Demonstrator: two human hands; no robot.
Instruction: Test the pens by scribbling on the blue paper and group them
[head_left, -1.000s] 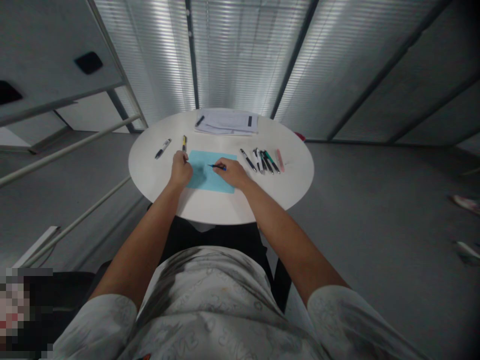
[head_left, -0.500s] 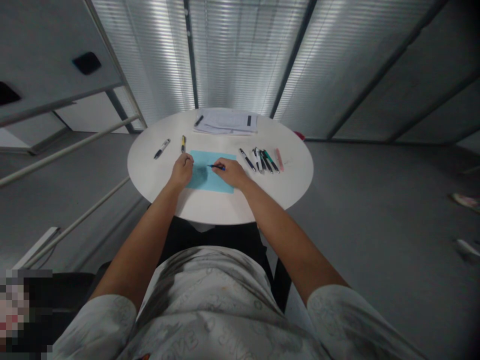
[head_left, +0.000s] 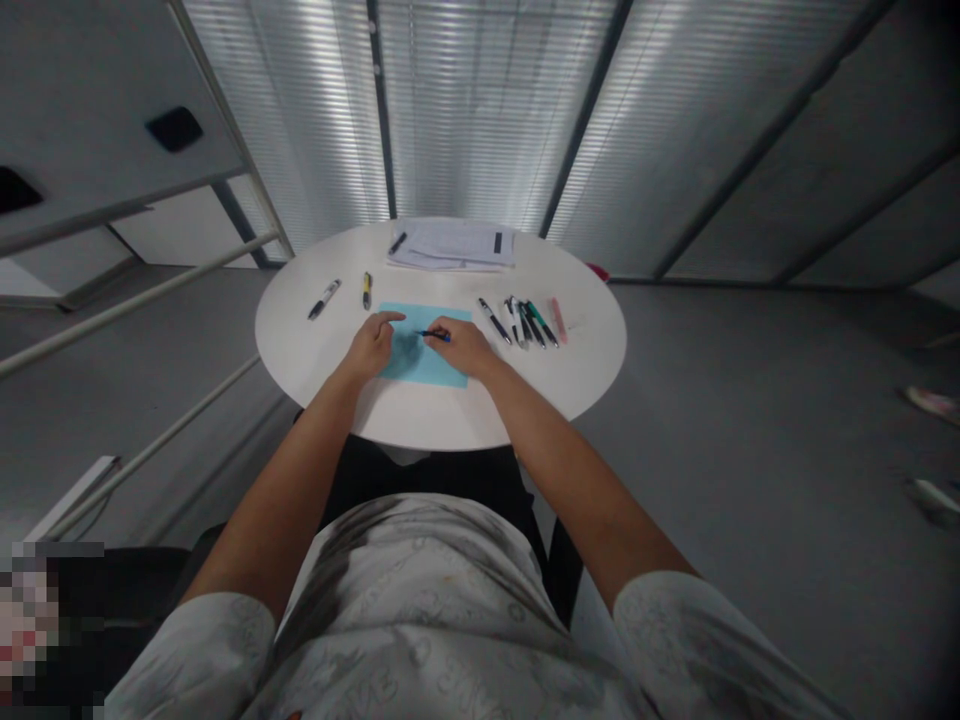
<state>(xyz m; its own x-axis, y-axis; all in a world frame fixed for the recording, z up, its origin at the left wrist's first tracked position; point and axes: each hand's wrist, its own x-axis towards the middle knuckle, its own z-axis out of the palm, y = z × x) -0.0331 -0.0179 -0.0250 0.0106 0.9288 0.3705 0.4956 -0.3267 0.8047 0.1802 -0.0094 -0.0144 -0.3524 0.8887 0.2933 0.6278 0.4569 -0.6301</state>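
Note:
A light-blue sheet of paper (head_left: 431, 370) lies on the round white table near its front edge. My right hand (head_left: 463, 342) is closed around a blue pen (head_left: 438, 336), whose tip points left over the middle of the sheet. At the sheet's left side rests my left hand (head_left: 370, 347), its index finger stretched out to the right over the paper. That hand holds nothing I can see; its other fingers are partly hidden. Just beyond it is a yellow-and-black pen (head_left: 367, 290).
Several pens (head_left: 529, 322) and a pink stick-like item (head_left: 559, 320) lie right of the paper. A white-and-black pen (head_left: 325, 299) is at the left. Stacked papers (head_left: 450, 245) with a dark pen (head_left: 398, 243) sit at the table's (head_left: 592, 350) far edge. Metal rails (head_left: 150, 290) run alongside on the left.
My left hand has shifted slightly right onto the sheet, and its index finger has straightened. The right hand and its pen have barely moved.

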